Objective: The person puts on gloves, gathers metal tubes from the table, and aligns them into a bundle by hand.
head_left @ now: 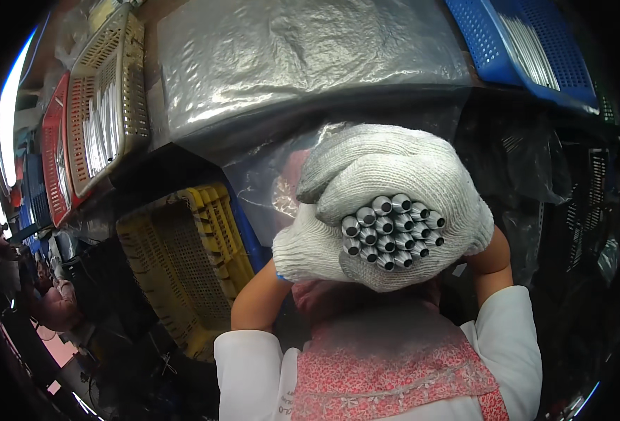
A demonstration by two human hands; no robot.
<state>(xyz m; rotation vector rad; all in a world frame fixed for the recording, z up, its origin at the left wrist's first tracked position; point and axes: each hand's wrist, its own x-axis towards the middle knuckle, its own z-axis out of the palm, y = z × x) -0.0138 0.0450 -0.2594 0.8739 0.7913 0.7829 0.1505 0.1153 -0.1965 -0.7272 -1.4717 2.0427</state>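
Both hands wear white knitted gloves and are wrapped around a bundle of slim metal tubes (394,228). The tubes' round open ends point up toward me, packed side by side. From the lower left comes my left hand (313,242), closed about the bundle's left and lower side. My right hand (429,161) arches over the far and right side, its greyed fingers curled to the left. Where one glove overlaps the other is hard to make out, and the lengths of the tubes are hidden below their ends.
A table covered with clear plastic sheeting (310,56) lies ahead. Left stand a beige basket (133,91) holding metal rods and a red basket (56,147). A blue basket (570,49) with similar rods is at far right. An empty yellow crate (215,224) sits lower left.
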